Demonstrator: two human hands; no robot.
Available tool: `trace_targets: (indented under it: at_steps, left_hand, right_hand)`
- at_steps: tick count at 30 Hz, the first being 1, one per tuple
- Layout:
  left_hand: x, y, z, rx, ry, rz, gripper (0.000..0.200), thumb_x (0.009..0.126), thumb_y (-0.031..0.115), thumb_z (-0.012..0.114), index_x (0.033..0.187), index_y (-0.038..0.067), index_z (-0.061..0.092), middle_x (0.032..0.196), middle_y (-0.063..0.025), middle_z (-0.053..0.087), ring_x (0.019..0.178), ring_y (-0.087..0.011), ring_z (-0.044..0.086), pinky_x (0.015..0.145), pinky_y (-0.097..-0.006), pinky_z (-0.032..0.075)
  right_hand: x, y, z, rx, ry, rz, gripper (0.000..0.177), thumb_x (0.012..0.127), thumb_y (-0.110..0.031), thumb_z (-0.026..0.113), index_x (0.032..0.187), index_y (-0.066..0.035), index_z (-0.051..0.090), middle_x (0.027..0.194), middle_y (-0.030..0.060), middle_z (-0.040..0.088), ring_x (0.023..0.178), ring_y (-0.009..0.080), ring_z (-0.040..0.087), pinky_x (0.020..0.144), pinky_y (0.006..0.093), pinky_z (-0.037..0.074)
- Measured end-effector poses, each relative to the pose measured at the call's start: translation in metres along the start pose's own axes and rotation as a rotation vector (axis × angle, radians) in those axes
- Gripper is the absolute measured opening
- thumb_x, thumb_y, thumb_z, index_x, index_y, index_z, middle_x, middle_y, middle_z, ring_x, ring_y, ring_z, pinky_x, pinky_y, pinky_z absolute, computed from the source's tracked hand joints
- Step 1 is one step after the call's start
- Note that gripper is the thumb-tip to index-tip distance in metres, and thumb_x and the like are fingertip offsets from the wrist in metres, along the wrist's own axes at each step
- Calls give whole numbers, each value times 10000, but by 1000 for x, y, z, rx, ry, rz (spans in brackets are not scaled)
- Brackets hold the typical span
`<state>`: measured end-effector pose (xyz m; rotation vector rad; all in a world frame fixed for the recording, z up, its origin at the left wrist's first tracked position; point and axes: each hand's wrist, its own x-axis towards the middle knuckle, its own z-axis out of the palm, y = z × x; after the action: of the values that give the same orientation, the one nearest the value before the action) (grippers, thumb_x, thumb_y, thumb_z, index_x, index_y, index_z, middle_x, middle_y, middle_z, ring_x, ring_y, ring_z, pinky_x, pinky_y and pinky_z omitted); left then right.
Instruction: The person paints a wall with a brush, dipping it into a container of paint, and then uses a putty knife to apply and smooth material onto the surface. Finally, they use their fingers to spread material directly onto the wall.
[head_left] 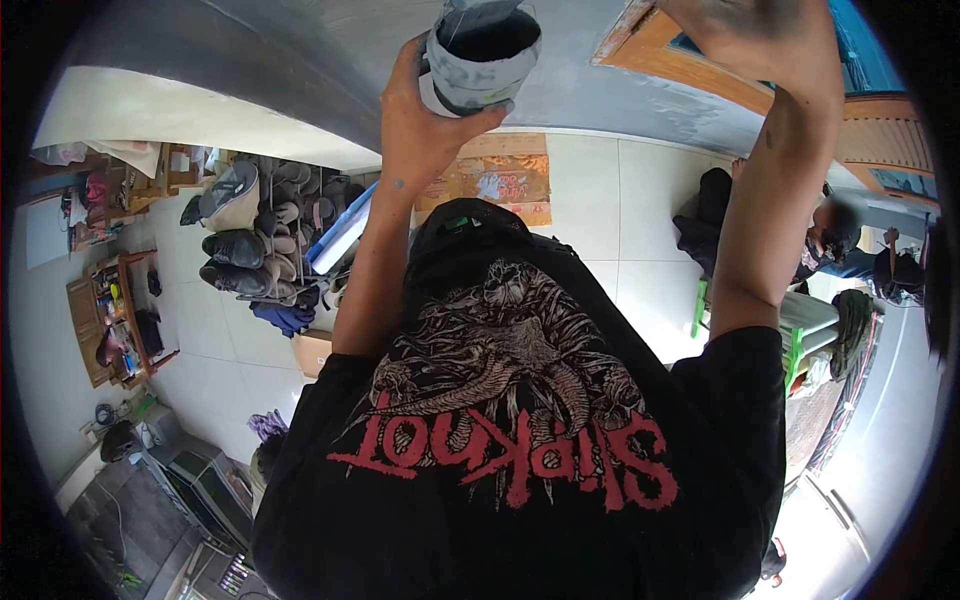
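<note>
Two bare forearms rise from the sleeves of a black printed T-shirt (pixel 520 440) and reach up and forward, both hands at the top of the view. The left hand (pixel 425 115) is at the end of a nearly straight arm with its palm turned inward. Its thumb and fingers are wrapped round the lower side of a grey object (pixel 480 55), a rounded grey-and-white thing with a dark opening facing the camera. The top edge of the picture cuts it off, so what kind of thing it is cannot be told. That grip is closed firmly on it, with the fingertips showing at its right edge. The right hand (pixel 765 35) is held just as high and well apart from the object, the wrist bent and the back of the hand toward the camera. Its fingers run out of the frame, so whether it is open or closed cannot be told. The grey object is thus up in front of the chest, in the left hand alone, against a grey wall. Far below lies a pale tiled floor (pixel 620 200). On it are a shoe rack (pixel 255 240) crowded with footwear at the left, a flat cardboard sheet (pixel 500 175) by the wall and a wooden shelf (pixel 110 315) at the far left. Another person (pixel 835 240) sits at the right beside a green stool (pixel 800 330).
</note>
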<state>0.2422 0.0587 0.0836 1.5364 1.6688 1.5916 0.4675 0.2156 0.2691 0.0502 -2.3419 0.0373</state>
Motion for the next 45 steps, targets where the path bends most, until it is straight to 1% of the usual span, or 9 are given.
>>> trace_targets:
  at_steps: [15,17,18,20,24,28,32,34,45]
  left_hand:
    - [-2,-3,-4,-22,7,11,812,614,174,946,1302,-21,561,1165,-198,703,1116,-307,684,982,-412,528]
    - [-2,-3,-4,-19,5,6,823,607,174,952,1304,-20,559,1158,-200,707,1113,-305,687,976,-401,535]
    - [-2,-3,-5,-19,7,7,823,607,174,952,1304,-20,559,1158,-200,707,1113,-305,687,976,-401,535]
    - [-3,-4,-6,1,0,-12,840,604,171,952,1321,9,547,1190,-165,692,1132,-311,672,1009,-434,496]
    - [-10,-5,-7,118,31,37,855,592,164,948,1332,54,534,1228,-122,657,1161,-322,642,1031,-468,430]
    - [-18,-4,-2,180,87,99,812,598,63,935,1301,15,532,1182,-137,667,1112,-238,663,966,-373,538]
    - [-26,-8,1,204,87,104,854,581,74,930,1330,15,525,1232,-147,629,1148,-279,639,996,-403,505]
    - [-30,-16,4,235,137,189,951,506,220,980,1329,44,538,1350,-153,557,1245,-354,552,1012,-504,350]
    - [-45,-21,12,262,97,261,680,711,153,899,1304,22,595,1350,-192,574,1246,-350,577,1029,-448,452]
  right_hand:
    - [20,-5,12,289,-106,-38,413,695,-56,874,1077,-13,725,1008,128,755,907,212,737,798,353,595]
    - [27,-40,-1,449,-42,526,395,693,-65,885,1054,-23,730,1000,139,753,914,214,737,802,353,597]
    - [26,-36,1,448,-44,524,395,693,-65,885,1054,-23,730,1000,139,753,914,214,737,802,353,597]
    - [22,-24,4,-51,-115,-121,292,741,-114,850,979,8,732,958,189,751,922,284,742,819,399,587]
    - [17,-28,-13,173,-270,-196,193,812,-35,761,991,27,721,915,160,737,883,278,734,745,389,585]
    - [-4,-37,-5,339,-384,-330,142,806,5,761,941,46,741,959,174,743,904,336,737,707,437,627]
    - [-41,-80,25,414,-61,72,232,739,-53,817,960,-3,765,976,167,767,931,311,746,727,395,654]
    - [-42,-101,26,391,-40,277,276,738,-71,828,1007,-48,770,924,140,772,932,297,749,726,392,654]
    - [-60,-129,-20,409,-365,290,371,792,-283,813,1071,-49,740,955,185,762,1059,318,713,866,468,639]
